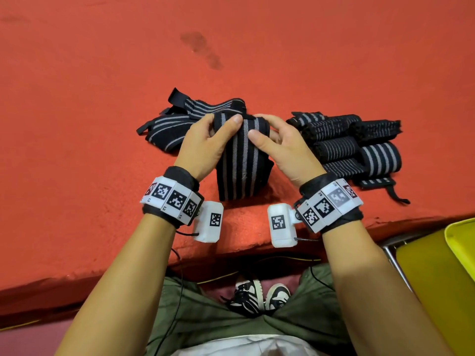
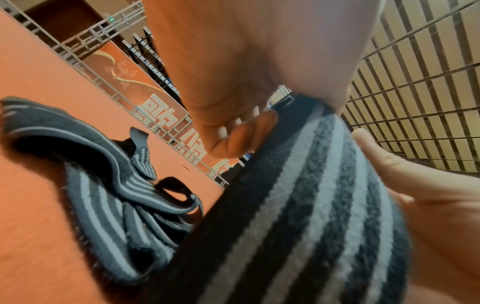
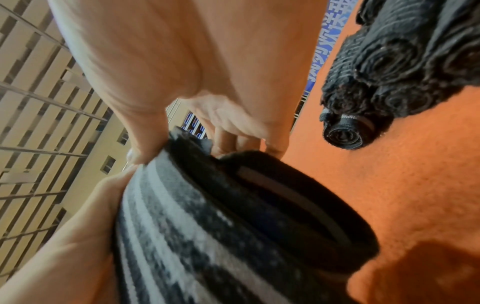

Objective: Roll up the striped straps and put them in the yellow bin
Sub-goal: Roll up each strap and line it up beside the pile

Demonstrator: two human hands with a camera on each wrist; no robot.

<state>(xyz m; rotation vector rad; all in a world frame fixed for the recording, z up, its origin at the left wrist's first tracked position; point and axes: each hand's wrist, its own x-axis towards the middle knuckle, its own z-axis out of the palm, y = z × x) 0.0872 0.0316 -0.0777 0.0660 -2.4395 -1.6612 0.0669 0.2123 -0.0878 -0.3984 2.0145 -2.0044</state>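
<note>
Red felt covered the table [image 1: 102, 124], and on it both hands worked one striped strap [image 1: 241, 160]: the left hand [image 1: 205, 147] and right hand [image 1: 285, 150] each pinched its far, rolled end with thumb on top, the loose tail running toward the near edge. Unrolled straps [image 1: 167, 127] lay to the left, finished rolls [image 1: 359, 142] to the right, the yellow bin [image 1: 437, 265] at near right below the table edge. Rolling seemed midway; next the roll likely needed turning nearward, kept tight

held strap [image 1: 240, 160] centre — loose straps [image 1: 174, 124] left | rolled straps [image 1: 352, 142] right | bin [image 1: 460, 242] near-right
</note>
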